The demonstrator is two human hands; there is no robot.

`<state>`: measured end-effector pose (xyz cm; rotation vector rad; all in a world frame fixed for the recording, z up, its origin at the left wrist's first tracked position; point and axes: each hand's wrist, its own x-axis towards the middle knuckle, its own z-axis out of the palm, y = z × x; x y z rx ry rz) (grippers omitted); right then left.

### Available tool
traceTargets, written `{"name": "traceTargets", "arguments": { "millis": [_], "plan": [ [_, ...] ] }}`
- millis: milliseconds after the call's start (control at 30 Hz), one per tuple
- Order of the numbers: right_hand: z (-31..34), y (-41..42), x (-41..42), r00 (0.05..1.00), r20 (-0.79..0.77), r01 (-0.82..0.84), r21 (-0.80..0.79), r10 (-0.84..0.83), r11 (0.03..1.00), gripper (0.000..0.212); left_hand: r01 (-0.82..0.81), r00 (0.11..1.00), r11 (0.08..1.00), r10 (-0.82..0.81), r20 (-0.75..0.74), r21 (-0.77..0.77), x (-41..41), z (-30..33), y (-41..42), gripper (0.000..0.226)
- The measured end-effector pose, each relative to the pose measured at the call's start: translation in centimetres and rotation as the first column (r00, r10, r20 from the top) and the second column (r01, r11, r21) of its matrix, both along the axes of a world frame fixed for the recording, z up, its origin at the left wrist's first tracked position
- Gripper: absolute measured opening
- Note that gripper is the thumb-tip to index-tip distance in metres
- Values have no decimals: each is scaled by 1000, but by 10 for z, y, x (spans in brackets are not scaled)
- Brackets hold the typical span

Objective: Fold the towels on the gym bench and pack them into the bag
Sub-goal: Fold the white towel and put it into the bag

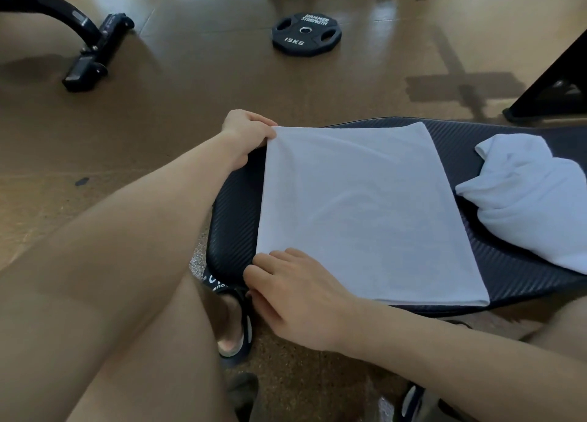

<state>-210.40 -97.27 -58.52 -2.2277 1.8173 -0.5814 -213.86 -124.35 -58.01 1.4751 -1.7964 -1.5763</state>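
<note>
bare knee and thigh (104, 294) fill the near left corner, with a sandalled foot (235, 326) on the floor just below the right hand's fingers.

folded white towel (359, 212) lies flat on the dark padded surface (232, 231), a smooth rectangle whose left edge runs between the two hands. left hand (244, 135) pinches the far left corner, thumb on top and fingers curled beneath the cloth. right hand (298, 297) is at the near left corner, its fingers (286, 256) lying on the cloth's edge and the thumb tucked low at the rim of the pad; whether it pinches the corner or only presses it i cannot tell. beyond the fingers to the right, the towel's long right edge ends on bare padding, and a strip of the surface shows before a crumpled white towel (533, 199) heaped at the right end, apart from the folded one.

left of the fingers the pad's rounded end drops to open brown floor (158, 104). farther out lie a black weight plate (306, 34) marked 15kg, well apart from the surface, a black machine foot (92, 50) at far left and a dark frame base (552, 94) at far right.
</note>
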Motion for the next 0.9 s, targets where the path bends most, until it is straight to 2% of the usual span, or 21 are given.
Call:
{"name": "traceTargets", "arguments": {
  "millis": [100,233,467,567,767,900],
  "plan": [
    [2,-2,4,1000,20,20,-14,-20,1000,12,-6,1000,1000,6,4,3,-1,0,0,22],
    [5,-2,8,996,-84,10,-32,-13,999,15,-16,1000,1000,16,-2,2,-1,-1,-1,22],
    [-10,-1,10,961,-273,-34,-11,30,999,9,-24,1000,1000,24,-5,0,-1,-1,1,22],
    [-12,-3,9,954,-297,-48,-7,44,999,8,-23,1000,1000,23,6,-15,-2,0,2,21],
    [-11,1,6,944,-331,-23,-20,16,1000,23,-10,1000,999,11,27,-48,-2,3,6,19],
    [-9,5,8,931,-366,-26,-46,8,999,14,-7,999,998,10,38,-55,-2,4,5,18]
  ]
}}
